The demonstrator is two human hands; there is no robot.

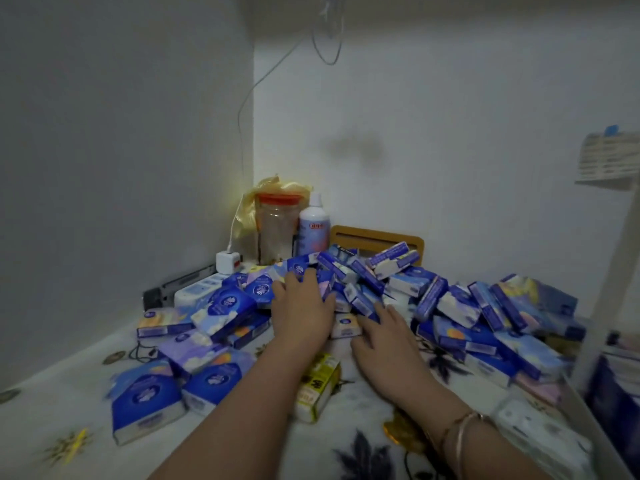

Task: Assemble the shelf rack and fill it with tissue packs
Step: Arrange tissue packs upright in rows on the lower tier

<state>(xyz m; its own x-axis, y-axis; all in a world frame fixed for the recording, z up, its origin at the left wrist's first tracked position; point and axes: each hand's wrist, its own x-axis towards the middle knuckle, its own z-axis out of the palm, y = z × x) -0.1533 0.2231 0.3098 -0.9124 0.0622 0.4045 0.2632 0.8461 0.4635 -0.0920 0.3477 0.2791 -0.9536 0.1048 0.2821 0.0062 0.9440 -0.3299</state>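
Right hand (384, 336), bangles at wrist, lies flat with fingers spread wide on tissue packs (460, 327); left hand (301, 306) presses the heap, fingers relaxed, holding nothing.

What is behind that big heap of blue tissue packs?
Behind the tissue packs stand a red-lidded jar, a white bottle and a wooden board. The heap covers their bases, so what they rest on stays hidden.

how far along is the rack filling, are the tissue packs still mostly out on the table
Done: a white rack frame stands at the right edge; what its shelves hold is too blurred to tell. In hand: the left hand and right hand reach into the pile of tissue packs. Left: dozens of packs lie loose on the floral tablecloth.
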